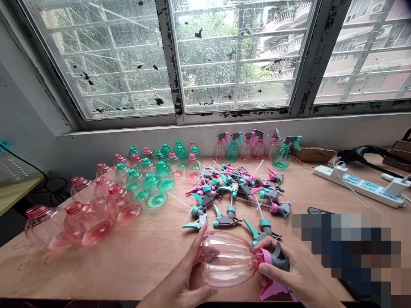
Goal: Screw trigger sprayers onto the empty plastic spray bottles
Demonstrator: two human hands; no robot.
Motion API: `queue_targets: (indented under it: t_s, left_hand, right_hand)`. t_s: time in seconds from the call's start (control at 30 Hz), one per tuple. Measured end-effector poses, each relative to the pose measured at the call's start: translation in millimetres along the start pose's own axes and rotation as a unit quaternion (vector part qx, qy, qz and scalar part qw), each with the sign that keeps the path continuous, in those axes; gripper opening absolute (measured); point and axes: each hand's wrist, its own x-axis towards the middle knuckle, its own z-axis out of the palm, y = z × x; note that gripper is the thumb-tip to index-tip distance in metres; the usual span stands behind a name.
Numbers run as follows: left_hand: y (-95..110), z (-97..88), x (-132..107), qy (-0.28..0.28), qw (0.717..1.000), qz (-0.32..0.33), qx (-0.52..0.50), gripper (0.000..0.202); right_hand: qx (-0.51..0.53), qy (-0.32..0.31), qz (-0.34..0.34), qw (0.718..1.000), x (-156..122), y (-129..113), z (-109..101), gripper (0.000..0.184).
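My left hand [184,278] wraps round the base of a clear pink plastic bottle [227,259] held on its side near the table's front edge. My right hand [289,276] grips the grey spray head with pink collar and trigger [272,261] seated on the bottle's neck. Just beyond my hands lies a heap of loose grey spray heads [237,188] with pink or teal triggers and white dip tubes.
Several open pink and green bottles [141,179] stand on the wooden table [144,252] at left. Finished bottles with spray heads [253,147] line the wall under the window. A white power strip [359,186] with cables lies at right, by a blurred patch.
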Motion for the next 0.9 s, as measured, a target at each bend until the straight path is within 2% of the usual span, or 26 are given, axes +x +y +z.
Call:
queue_targets:
  t_s: [0.2, 0.4, 0.53, 0.67, 0.9]
  left_hand:
    - [1.5, 0.7, 1.0, 0.004, 1.000, -0.002, -0.001, 0.095]
    - [2.1, 0.1, 2.1, -0.007, 1.000, -0.021, -0.010, 0.106]
    - [2.7, -0.5, 0.1, -0.007, 0.999, -0.034, -0.011, 0.103]
    - [3.4, -0.7, -1.5, -0.002, 0.999, -0.048, -0.015, 0.104]
    - [6.0, 2.1, -1.9, 0.009, 0.999, -0.038, -0.003, 0.104]
  right_hand:
    - [0.008, -0.010, -0.008, 1.000, 0.5, 0.4, 0.0, 0.037]
    - [-0.002, 0.000, -0.006, 1.000, -0.1, 1.0, -0.4, 0.036]
    - [0.003, -0.007, -0.011, 1.000, -0.3, 1.0, -0.9, 0.036]
    - [0.011, -0.007, 0.008, 1.000, -1.6, -2.0, 0.1, 0.036]
    - [0.014, -0.006, -0.008, 1.000, -0.6, -0.5, -1.0, 0.036]
